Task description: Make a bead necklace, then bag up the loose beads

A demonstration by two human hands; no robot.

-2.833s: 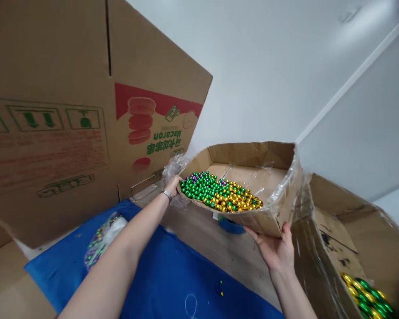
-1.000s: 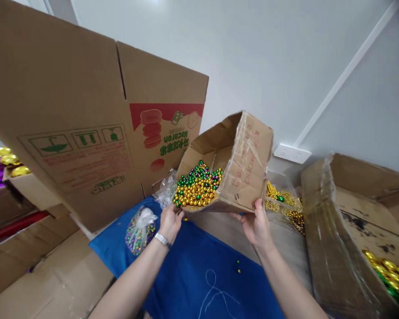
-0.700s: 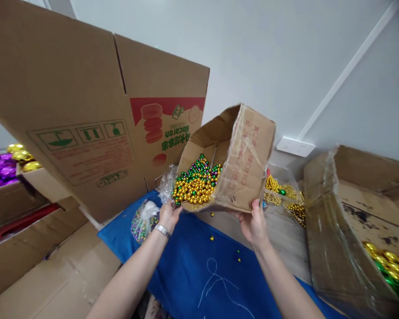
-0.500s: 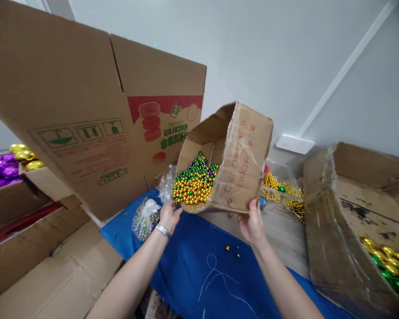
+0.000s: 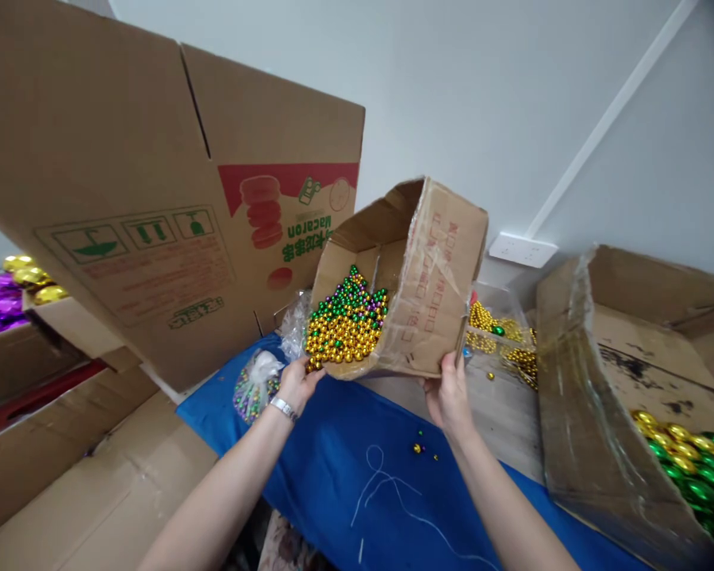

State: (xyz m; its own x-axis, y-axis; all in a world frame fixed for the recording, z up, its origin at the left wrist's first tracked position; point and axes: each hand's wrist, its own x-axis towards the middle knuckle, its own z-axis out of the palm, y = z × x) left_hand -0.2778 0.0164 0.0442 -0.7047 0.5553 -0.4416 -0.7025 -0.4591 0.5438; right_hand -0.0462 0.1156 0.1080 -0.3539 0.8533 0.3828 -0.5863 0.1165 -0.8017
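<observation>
A worn cardboard box (image 5: 437, 285) is held tilted above the table, its opening facing left and toward me. Inside lie many shiny gold, green and purple beads (image 5: 345, 325), heaped toward the lower left edge. My left hand (image 5: 297, 385), with a metal band at the wrist, grips that lower left edge right beside the gold beads. My right hand (image 5: 449, 396) holds the lower right corner, thumb on the outer side and fingers underneath. Left of my left hand sits a knotted clear bag of beads (image 5: 255, 388), with crumpled clear plastic (image 5: 294, 321) behind it.
A blue cloth (image 5: 333, 468) covers the table front, with white string (image 5: 386, 480) and a few loose beads (image 5: 417, 449) on it. A large printed carton (image 5: 155, 159) stands left. At right, a box (image 5: 595, 444) contains gold and green balls. A clear tray (image 5: 500, 317) holds gold beads.
The loose beads on the cloth have shifted position, and a gold bead now lies on the wooden surface at right. Both hands keep hold of the tilted box; the view has shifted slightly.
</observation>
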